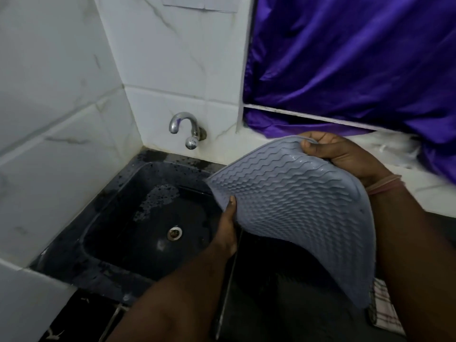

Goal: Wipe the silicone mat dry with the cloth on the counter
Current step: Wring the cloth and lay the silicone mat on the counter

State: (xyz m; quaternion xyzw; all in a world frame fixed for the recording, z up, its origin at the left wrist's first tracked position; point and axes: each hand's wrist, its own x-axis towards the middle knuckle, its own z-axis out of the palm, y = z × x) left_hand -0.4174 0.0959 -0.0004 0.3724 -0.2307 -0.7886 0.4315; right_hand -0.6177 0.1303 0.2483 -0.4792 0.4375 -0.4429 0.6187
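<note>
A grey silicone mat (pixel 291 208) with wavy ridges hangs bent in the air, over the dark counter just right of the sink. My right hand (pixel 345 156) grips its far top edge, thumb on the ridged face. My left hand (pixel 228 228) pinches its left edge, with the thumb lying on the ridged side. A checked white cloth (pixel 385 312) lies on the counter at the lower right, mostly hidden by the mat and my right forearm.
A black sink (pixel 118 218) with a metal drain (pixel 174 232) sits at the left, its rim wet. A chrome tap (pixel 183 127) juts from the white tiled wall. Purple fabric (pixel 345 58) covers the window at the upper right.
</note>
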